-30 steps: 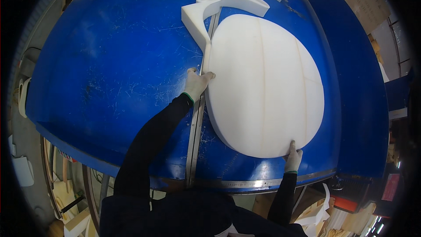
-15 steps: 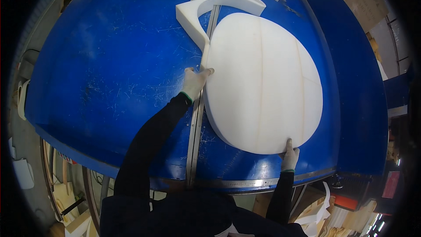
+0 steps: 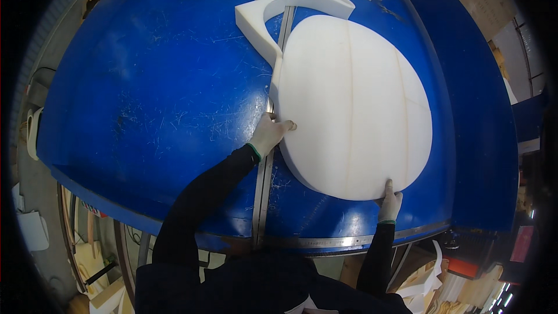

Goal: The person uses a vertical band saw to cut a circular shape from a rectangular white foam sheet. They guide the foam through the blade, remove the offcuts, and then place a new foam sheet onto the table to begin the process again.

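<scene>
Left hand (image 3: 269, 134), gloved, grasps the smooth, egg-shaped white slab (image 3: 354, 110) by its left edge; right hand (image 3: 390, 204) grips its rounded near edge. I note it beside the metal strip (image 3: 259, 209), scuffed blue tabletop (image 3: 145, 110) spreading wide leftward.

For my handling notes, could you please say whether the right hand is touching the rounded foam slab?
Touching: the head view shows the right hand, thumb lying on the foam slab at its near edge.

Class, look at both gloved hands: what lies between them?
In the head view, the rounded white slab lies between them: the left hand is at its left edge, the right hand at its lower edge.
</scene>
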Available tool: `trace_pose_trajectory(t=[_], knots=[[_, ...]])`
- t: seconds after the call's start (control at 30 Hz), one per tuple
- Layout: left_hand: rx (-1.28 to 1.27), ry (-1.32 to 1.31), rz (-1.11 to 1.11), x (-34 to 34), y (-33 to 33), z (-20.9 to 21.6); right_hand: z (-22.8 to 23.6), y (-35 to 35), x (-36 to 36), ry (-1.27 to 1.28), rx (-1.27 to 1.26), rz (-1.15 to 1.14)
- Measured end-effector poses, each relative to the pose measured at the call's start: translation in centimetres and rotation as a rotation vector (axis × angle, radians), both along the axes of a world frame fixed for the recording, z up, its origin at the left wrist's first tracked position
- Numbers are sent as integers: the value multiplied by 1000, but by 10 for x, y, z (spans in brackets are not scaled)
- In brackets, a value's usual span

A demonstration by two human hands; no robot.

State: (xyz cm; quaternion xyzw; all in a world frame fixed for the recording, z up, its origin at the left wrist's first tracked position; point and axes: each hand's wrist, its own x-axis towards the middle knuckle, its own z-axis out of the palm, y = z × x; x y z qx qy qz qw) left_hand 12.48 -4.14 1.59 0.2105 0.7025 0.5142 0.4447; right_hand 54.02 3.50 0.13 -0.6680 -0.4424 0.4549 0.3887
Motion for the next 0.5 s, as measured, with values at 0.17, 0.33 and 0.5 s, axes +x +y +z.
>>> trace_pose_trajectory(t=[0.17,0.33,0.5], knots=[[-25,12,-45,-5,3,3,1,3,-6,42,0,-12],[5,-50,-5,-6,6,5,0,8,-9,31,-1,-11],[21,-58,-15,-13,11,0,3,9,-16,48,17,10]])
